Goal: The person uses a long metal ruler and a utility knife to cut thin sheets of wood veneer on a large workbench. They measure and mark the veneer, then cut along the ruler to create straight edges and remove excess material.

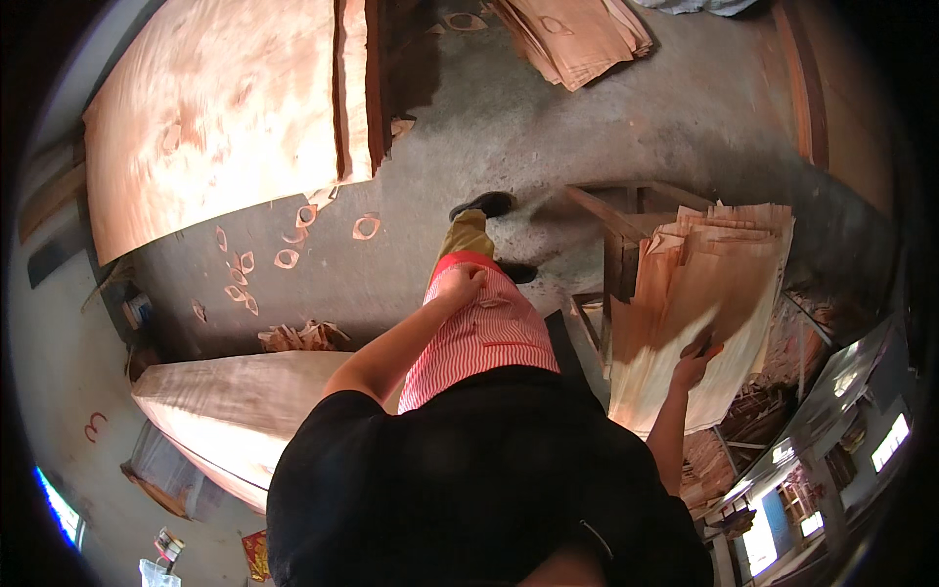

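Observation:
My right hand (693, 368) is closed on a small tool with an orange and dark handle (715, 350); the rest of it is too small to name. It is over a stack of thin wood veneer sheets (719, 293) at my right, whose far edges are ragged and fanned out. My left hand (464, 283) is in front of my body, over the red-and-white striped apron (479, 338). Its fingers are curled in, and the palm side is hidden.
Large veneer sheets (220, 108) lie piled at the far left, with another pale stack (230, 386) near left. Several eye-shaped veneer scraps (286, 258) are scattered on the concrete floor (430, 166). More veneers (577, 34) lie ahead. A wooden frame (611, 210) stands beside the right stack.

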A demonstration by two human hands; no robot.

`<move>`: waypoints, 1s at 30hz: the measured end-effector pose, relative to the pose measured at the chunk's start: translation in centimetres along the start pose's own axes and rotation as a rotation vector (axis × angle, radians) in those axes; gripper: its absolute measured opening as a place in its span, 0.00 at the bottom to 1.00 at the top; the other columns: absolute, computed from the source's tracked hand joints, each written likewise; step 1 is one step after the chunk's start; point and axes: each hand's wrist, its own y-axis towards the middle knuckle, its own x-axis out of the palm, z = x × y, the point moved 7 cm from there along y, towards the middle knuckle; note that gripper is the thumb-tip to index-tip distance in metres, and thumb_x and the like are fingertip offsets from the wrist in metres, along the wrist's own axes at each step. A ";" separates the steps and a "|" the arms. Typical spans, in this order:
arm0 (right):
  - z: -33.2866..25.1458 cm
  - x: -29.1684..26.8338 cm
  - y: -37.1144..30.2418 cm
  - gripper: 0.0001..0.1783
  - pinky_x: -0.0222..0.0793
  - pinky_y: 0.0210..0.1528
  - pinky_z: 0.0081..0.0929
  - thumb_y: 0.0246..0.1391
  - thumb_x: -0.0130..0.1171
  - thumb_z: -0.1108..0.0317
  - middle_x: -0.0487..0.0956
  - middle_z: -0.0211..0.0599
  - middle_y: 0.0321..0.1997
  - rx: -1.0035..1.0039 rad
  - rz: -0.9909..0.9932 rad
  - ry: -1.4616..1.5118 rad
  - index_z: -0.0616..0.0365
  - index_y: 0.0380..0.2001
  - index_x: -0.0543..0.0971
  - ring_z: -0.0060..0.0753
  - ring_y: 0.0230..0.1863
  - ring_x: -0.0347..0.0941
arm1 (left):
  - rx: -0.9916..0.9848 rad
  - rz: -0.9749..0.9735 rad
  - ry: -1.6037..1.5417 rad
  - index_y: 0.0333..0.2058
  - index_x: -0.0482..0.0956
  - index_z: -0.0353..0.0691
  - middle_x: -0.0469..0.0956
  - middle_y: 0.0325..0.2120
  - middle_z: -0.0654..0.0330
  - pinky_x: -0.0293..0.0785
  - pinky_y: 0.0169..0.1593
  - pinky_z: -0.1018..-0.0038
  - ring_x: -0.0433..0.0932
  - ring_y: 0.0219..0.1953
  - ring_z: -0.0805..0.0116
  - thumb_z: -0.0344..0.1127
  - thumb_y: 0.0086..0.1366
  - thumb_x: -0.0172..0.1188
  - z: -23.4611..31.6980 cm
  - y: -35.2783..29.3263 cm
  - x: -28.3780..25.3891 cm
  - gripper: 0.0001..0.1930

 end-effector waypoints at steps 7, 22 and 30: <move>10.1 3.7 4.6 0.34 0.64 0.36 0.43 0.46 0.47 0.45 0.75 0.50 0.34 0.010 -0.038 -0.167 0.48 0.54 0.57 0.53 0.37 0.70 | 0.346 -0.158 0.421 0.37 0.72 0.36 0.75 0.31 0.54 0.70 0.36 0.67 0.75 0.30 0.60 0.44 0.56 0.49 1.0 1.1 3.7 0.17; 4.1 -4.2 -5.3 0.11 0.67 0.29 0.32 0.40 0.59 0.64 0.75 0.43 0.25 -0.332 0.315 0.136 0.54 0.30 0.75 0.44 0.27 0.72 | 0.460 -0.246 0.472 0.35 0.75 0.41 0.75 0.30 0.50 0.68 0.38 0.66 0.74 0.35 0.54 0.47 0.56 0.48 8.5 2.9 5.7 0.17; 0.1 -7.8 -19.8 0.16 0.66 0.30 0.21 0.35 0.52 0.82 0.76 0.39 0.26 -0.249 0.025 0.406 0.56 0.31 0.76 0.32 0.27 0.73 | 0.503 -0.475 0.791 0.37 0.74 0.43 0.75 0.29 0.50 0.68 0.38 0.67 0.74 0.35 0.56 0.48 0.54 0.49 15.0 4.3 6.2 0.18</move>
